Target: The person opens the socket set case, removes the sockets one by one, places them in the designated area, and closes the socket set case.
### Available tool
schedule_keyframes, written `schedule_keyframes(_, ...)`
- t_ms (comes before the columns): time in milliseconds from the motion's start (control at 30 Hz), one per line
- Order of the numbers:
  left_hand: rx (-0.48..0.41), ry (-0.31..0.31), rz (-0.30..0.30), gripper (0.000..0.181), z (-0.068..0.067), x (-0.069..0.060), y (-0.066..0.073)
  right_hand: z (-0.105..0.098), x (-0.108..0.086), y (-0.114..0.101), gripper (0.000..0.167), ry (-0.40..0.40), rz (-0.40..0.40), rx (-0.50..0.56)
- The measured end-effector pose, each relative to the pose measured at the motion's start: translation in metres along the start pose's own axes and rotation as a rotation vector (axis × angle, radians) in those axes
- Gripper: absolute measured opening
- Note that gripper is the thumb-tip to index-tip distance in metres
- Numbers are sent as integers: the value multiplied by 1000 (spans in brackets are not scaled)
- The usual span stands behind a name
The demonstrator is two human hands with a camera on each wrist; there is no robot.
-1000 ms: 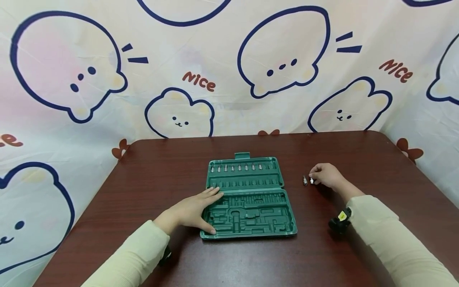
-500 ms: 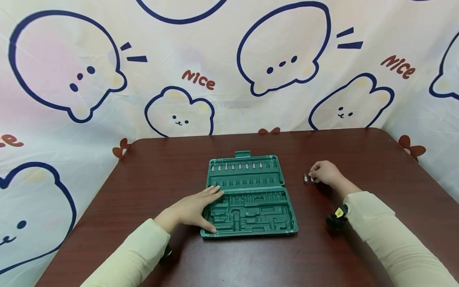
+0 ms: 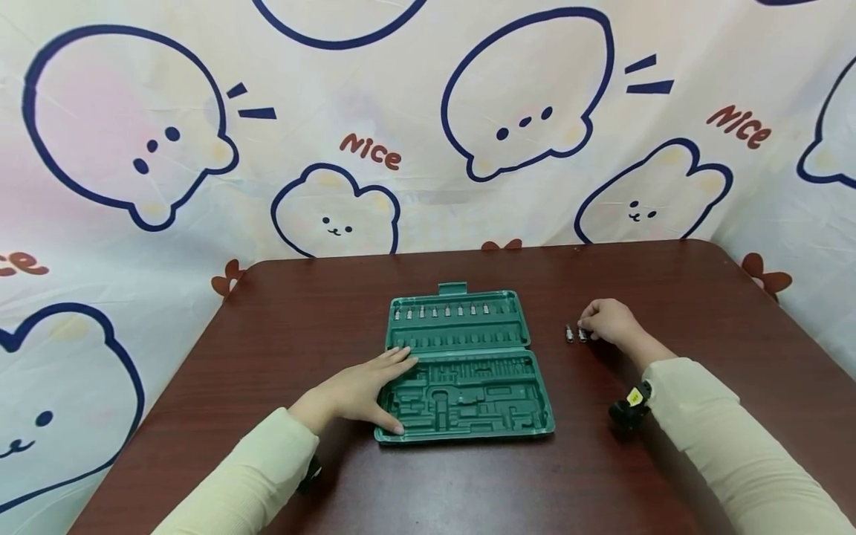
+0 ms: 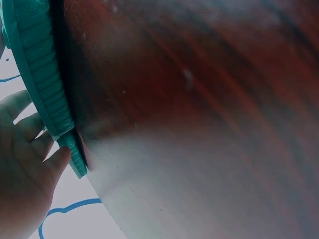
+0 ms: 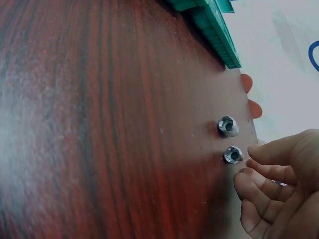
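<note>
An open green plastic tool case [image 3: 468,397] lies flat on the table. My left hand [image 3: 357,390] rests on its left edge, fingers spread; in the left wrist view, the left hand [image 4: 30,169] touches the case's side [image 4: 42,69]. Several silver socket bits [image 3: 446,312] stand in a row in the lid. Right of the case, my right hand [image 3: 607,321] pinches the far end of a socket bit [image 5: 233,155] between thumb and forefinger. A second socket bit [image 3: 569,334] lies close on its left, apart from the fingers. Both bits' round ends face the right wrist camera.
The brown wood-grain table [image 3: 301,312] extends around the case. Behind it hangs a white cloth [image 3: 421,208] with cartoon outlines. The lid's second row and the moulded base show bare slots. A latch [image 3: 452,288] sticks out at the lid's far edge.
My right fingers have shifted slightly at the right-hand socket bit, showing more of it. The left hand and case keep their place; the head view has tilted a little.
</note>
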State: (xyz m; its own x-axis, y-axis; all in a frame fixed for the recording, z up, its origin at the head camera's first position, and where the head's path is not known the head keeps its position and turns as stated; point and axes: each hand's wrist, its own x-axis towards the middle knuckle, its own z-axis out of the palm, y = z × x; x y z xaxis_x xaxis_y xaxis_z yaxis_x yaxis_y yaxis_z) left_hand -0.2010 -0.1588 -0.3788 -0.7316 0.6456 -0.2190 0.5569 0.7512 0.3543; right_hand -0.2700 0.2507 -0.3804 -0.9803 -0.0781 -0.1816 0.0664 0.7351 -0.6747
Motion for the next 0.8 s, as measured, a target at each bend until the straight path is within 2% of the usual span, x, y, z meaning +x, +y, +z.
schedule_keyframes(200,-5,-5,-16,100,-1,-1,-1,0,-1,-5,18,11,-19,38)
schedule_keyframes(400,-13,5,-11,99,-3,-1,-1,4,0,-18,24,18,-34,107)
schedule_keyframes(633,-58,6,-5,99,-2,0,-1,20,5,-39,27,11,-81,179)
schedule_keyframes(800,-85,-6,5,99,1,0,0,35,9,-49,26,-2,-92,191)
